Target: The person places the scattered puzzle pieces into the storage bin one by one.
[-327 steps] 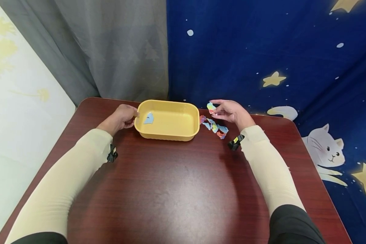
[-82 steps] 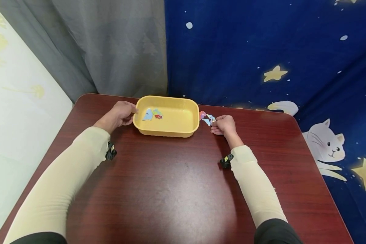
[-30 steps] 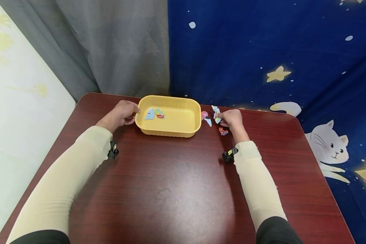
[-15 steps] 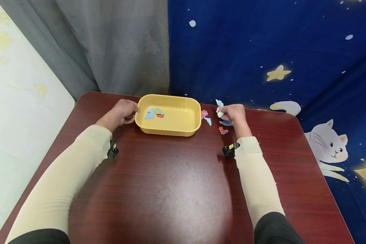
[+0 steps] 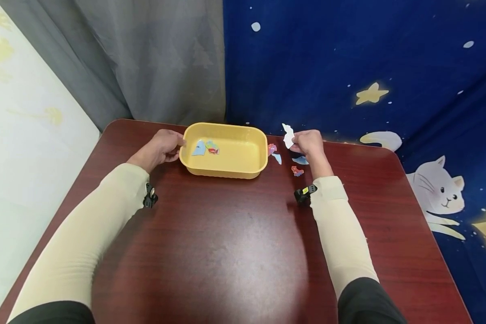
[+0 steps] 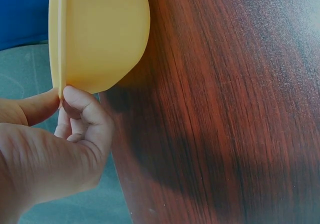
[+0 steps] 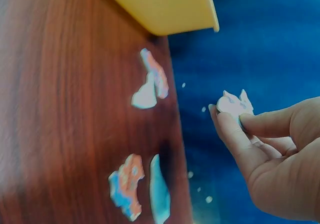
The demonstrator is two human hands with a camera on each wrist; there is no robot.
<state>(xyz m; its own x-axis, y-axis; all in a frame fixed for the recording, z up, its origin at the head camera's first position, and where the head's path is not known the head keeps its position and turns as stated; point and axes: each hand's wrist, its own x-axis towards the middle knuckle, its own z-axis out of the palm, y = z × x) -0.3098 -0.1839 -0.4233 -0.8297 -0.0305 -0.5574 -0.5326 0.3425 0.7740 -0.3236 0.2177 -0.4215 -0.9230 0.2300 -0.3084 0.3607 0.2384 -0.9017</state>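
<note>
My left hand (image 5: 164, 145) pinches the left rim of a yellow plastic tub (image 5: 243, 155) between thumb and fingers. In the left wrist view the thumb and forefinger meet at the tub's edge. Inside the tub lie a light blue paper piece (image 5: 199, 148) and a green, yellow and red piece (image 5: 212, 148). Right of the tub, my right hand (image 5: 310, 141) holds up a jagged paper scrap (image 5: 288, 136) between thumb and fingers, its white side showing in the head view. In the right wrist view, the raised scrap (image 7: 231, 106) is beyond the table edge.
Beside the tub lie a pinkish-red piece (image 5: 272, 149) and a light blue sliver (image 5: 277, 158). Nearer my right wrist are a blue piece (image 5: 300, 160) and a red piece (image 5: 297, 171). A blue curtain (image 5: 299, 67) and a grey curtain (image 5: 178, 67) hang behind the brown table (image 5: 210, 234).
The green, yellow and red piece went from my right hand into the tub. My right hand then picked up another scrap, lifted it and turned its white side up. The left hand stayed at the rim.
</note>
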